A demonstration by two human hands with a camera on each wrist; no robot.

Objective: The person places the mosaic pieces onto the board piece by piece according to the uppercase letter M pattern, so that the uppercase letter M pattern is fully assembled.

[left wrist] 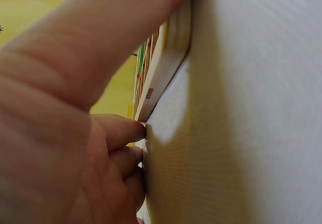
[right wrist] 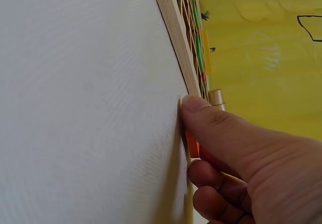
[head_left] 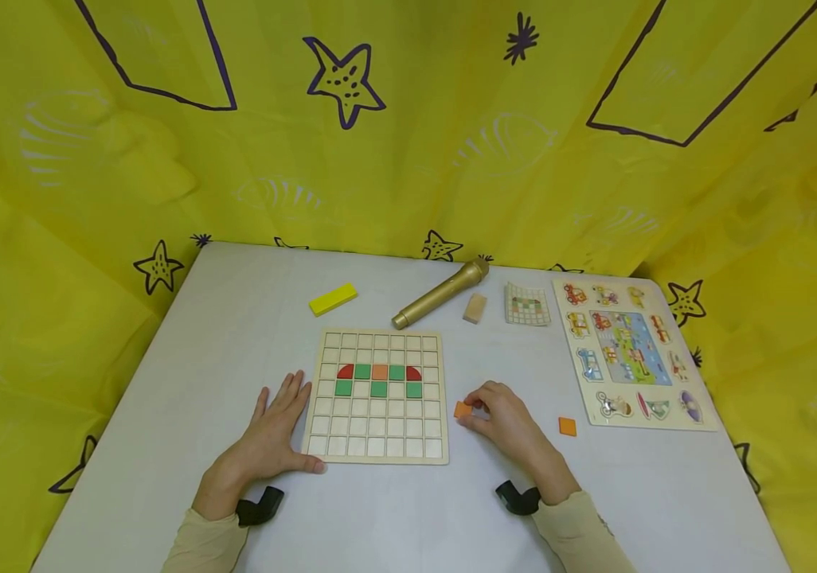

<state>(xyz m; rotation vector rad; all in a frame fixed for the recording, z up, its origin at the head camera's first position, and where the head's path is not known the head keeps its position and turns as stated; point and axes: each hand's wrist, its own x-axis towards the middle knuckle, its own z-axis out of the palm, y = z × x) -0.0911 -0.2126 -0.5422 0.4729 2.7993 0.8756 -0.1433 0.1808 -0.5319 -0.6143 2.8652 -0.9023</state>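
A wooden grid board [head_left: 373, 456] lies flat on the white table, with red quarter-round, green and orange tiles set in two of its rows. Along the board's left edge, my left hand [head_left: 272, 434] rests with fingers spread and thumb at the near corner. To the right of the board, my right hand [head_left: 512, 426] pinches an orange square tile [head_left: 462, 409] between thumb and fingers, close to the tabletop. The right wrist view shows that tile's orange edge [right wrist: 192, 144] behind the thumb. Another orange square tile [head_left: 568, 426] lies farther right.
Behind the board lie a yellow block [head_left: 333, 299], a gold microphone [head_left: 440, 294], a small wooden block [head_left: 474, 308] and a pattern card [head_left: 527, 305]. A picture puzzle board [head_left: 631, 354] lies at the right. Yellow curtain [head_left: 408, 159] surrounds the table's back and sides.
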